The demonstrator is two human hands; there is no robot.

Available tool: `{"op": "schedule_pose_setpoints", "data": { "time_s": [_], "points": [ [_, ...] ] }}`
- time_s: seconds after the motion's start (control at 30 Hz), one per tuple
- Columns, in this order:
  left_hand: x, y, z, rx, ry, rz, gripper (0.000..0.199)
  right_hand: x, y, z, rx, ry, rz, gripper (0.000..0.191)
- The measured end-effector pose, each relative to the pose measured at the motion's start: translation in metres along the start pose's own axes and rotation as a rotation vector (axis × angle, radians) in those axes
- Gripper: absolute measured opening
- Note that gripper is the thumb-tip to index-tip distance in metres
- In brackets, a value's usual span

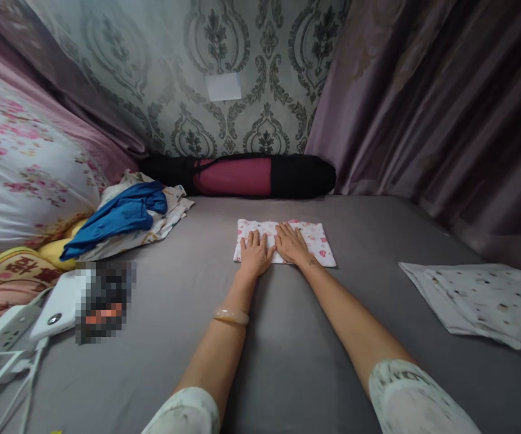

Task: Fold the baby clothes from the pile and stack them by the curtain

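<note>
The cloth (318, 244), white with pink and red prints, lies as a flat oblong on the grey bed (287, 361), around the middle from side to side and nearer the far edge than the near one. Both hands rest on it palm down. The left hand (255, 253) is flat and open, its fingers slightly spread over the cloth's left part and short of its far edge. The right hand (291, 243) is also flat and open just beside it, fingers straight and reaching about to the far edge. Neither grips anything. The cloth's right end is uncovered. A pale bangle (232, 316) sits on the left forearm.

Along the bed's far edge lies a long black and dark red bag (233, 176), before the patterned wall (161, 60). Toward the right edge is a spotted white cloth (486, 301), folded, well apart from the hands. By the left edge a flowered pillow (25, 163) leans, with a blue garment (124, 211) heaped on pale fabric beside it. Nearer the near left corner are a white power bank (64, 307) with a cable, a power strip (5, 328) and a pixelated item that I cannot make out.
</note>
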State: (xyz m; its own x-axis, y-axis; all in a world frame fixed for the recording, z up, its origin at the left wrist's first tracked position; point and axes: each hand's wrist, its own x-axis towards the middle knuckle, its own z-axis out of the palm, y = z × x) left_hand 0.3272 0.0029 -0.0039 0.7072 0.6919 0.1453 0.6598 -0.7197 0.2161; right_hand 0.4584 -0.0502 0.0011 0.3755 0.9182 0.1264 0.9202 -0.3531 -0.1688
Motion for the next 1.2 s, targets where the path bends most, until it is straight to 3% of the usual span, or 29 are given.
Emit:
{"op": "schedule_pose_setpoints", "data": {
  "time_s": [0.13, 0.27, 0.5, 0.7, 0.97, 1.2],
  "points": [
    [0.001, -0.003, -0.004, -0.042, 0.014, -0.001, 0.058, -0.001, 0.009, -0.003, 0.033, -0.026, -0.005, 0.056],
    [0.001, -0.004, -0.013, -0.059, 0.064, -0.063, 0.054, -0.006, 0.027, -0.009, -0.013, 0.03, 0.087, 0.058],
    [0.001, -0.009, -0.015, -0.054, -0.008, -0.097, 0.054, -0.011, 0.041, -0.009, -0.024, 0.0, 0.12, 0.059],
    [0.004, -0.015, -0.014, -0.049, 0.129, -0.118, 0.052, -0.025, 0.066, -0.017, -0.021, 0.064, 0.121, 0.061],
    [0.006, -0.013, 0.0, 0.034, -0.053, -0.091, 0.068, -0.036, 0.084, -0.005, -0.029, 0.043, 0.114, 0.061],
    [0.008, -0.01, -0.015, 0.119, -0.067, -0.036, 0.061, -0.032, 0.076, -0.019, -0.066, -0.026, 0.134, 0.059]
  ]
}}
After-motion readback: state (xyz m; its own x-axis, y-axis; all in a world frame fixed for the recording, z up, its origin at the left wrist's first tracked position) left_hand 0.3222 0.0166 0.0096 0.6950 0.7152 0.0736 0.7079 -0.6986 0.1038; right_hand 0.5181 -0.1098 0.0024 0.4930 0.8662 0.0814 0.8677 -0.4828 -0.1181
